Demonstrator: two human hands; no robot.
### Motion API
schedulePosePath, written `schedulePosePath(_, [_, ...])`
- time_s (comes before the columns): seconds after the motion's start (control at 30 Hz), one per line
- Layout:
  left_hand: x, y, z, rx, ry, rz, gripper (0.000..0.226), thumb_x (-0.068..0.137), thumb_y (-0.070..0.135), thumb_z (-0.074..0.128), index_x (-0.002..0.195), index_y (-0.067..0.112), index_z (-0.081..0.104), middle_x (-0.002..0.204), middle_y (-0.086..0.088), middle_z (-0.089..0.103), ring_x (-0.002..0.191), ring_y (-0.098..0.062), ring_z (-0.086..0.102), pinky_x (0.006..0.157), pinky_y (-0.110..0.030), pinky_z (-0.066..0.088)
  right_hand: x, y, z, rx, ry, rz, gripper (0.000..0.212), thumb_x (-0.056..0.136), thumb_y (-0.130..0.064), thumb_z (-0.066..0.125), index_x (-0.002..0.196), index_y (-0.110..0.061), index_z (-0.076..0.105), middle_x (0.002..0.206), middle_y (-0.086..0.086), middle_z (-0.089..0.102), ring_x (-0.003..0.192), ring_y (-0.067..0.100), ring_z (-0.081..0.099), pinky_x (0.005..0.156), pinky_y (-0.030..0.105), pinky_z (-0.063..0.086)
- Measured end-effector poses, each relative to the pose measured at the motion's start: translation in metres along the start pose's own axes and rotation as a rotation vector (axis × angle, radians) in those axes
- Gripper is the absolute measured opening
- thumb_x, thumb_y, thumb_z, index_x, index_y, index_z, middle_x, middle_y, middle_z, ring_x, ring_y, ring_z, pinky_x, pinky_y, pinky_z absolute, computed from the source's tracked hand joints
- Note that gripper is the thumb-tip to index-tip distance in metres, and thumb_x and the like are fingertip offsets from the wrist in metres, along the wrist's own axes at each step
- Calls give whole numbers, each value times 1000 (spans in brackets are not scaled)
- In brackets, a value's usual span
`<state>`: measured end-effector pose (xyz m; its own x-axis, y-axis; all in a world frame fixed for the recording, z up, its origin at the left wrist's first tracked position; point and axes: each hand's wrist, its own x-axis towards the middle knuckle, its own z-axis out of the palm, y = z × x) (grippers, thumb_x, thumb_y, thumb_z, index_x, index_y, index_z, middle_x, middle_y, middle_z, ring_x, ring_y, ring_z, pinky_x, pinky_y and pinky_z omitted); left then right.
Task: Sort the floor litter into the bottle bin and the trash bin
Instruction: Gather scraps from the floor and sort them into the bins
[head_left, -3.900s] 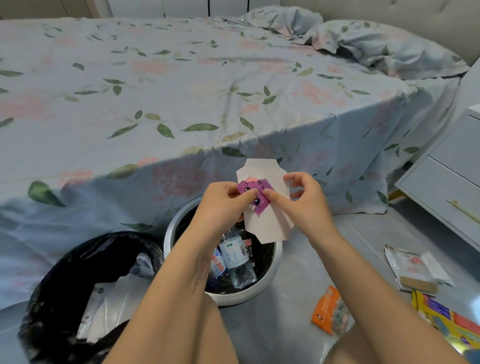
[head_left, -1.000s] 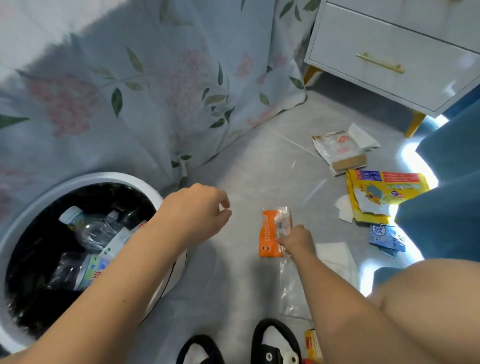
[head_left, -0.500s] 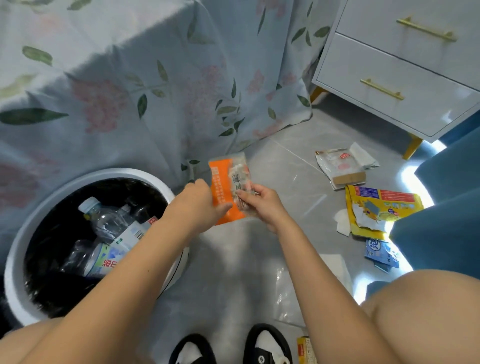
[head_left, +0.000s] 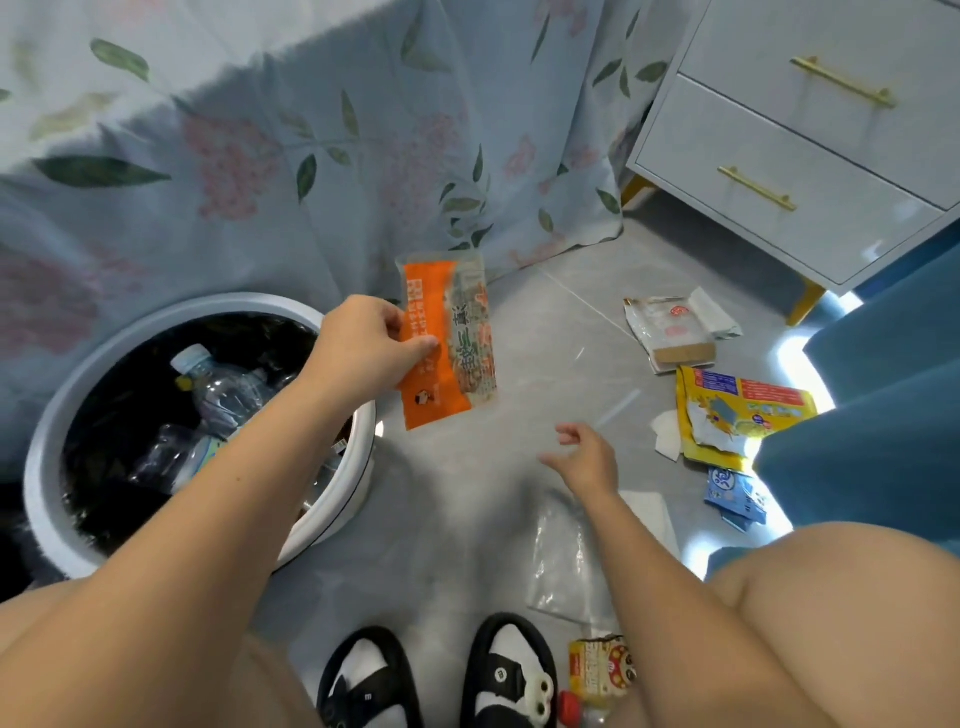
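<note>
Landmark: the white bottle bin (head_left: 358, 457), black-lined, stands at the foot of the floral bedsheet (head_left: 311, 156); clear plastic bottles (head_left: 223, 389) lie inside it.
Orange wrapper: the orange snack wrapper (head_left: 447, 338) hangs in the air just beyond the bottle bin's far-right rim, above the grey floor (head_left: 493, 493).
Left hand: the left hand (head_left: 363, 348) pinches the wrapper's left edge between thumb and curled fingers.
Right hand: the right hand (head_left: 587, 457) is empty, its fingers loosely spread, low over the floor to the right of the bottle bin.
Trash bin: not in view; I judge it lies off frame to the left of the bottle bin.
Litter left: right of the bottle bin lie a clear plastic bag (head_left: 561, 561), a yellow packet (head_left: 737, 410), a pale packet (head_left: 670, 332) near the white nightstand (head_left: 810, 156), and a small blue packet (head_left: 735, 493).
Risk one: the wrapper hangs so near the bottle bin's rim that a careless release would drop it among the bottles, the wrong bin.
Risk two: the pinch takes one edge only, so the light film may slip or flutter on the way across.
Change: half a second ago both hands held the wrapper; now the left holds it alone and the right has let go and dropped toward the floor litter.
</note>
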<state>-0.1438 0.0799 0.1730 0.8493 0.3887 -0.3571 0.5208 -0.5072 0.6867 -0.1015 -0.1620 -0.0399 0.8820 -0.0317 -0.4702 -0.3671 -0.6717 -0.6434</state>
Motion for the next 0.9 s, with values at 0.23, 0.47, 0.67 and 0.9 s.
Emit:
schedulePosePath(0.23, [0,-3,1,-14,-49,-20,17,88,31,68,92,14,65,98,-5,72,87,-21,71,85,-41,58,-20,69,19,-892,-202,60,78,68,-41,80,134,-36,38,132,3,44,124,24,39,97,37,37])
schedulePosePath(0.47, [9,-3,0,9,-42,-12,22,87,32,68,96,12,68,99,-5,72,89,-20,70,86,-42,57,-14,81,30,-1050,-214,3,63,68,-46,78,121,-29,47,128,5,42,119,24,38,94,36,36])
schedulePosePath(0.67, [11,0,-1,12,-46,-11,18,87,31,68,95,14,65,101,-5,72,90,-21,70,87,-42,57,-3,75,32,-1062,-311,-65,36,77,-39,71,110,-31,58,121,-2,57,122,21,43,96,36,29])
schedulePosePath(0.9, [8,3,-6,-1,-43,-7,22,87,31,68,99,13,65,102,-6,71,91,-22,69,86,-42,57,5,31,21,-700,-440,-92,22,75,-37,75,83,-19,66,115,9,68,109,26,61,90,28,46])
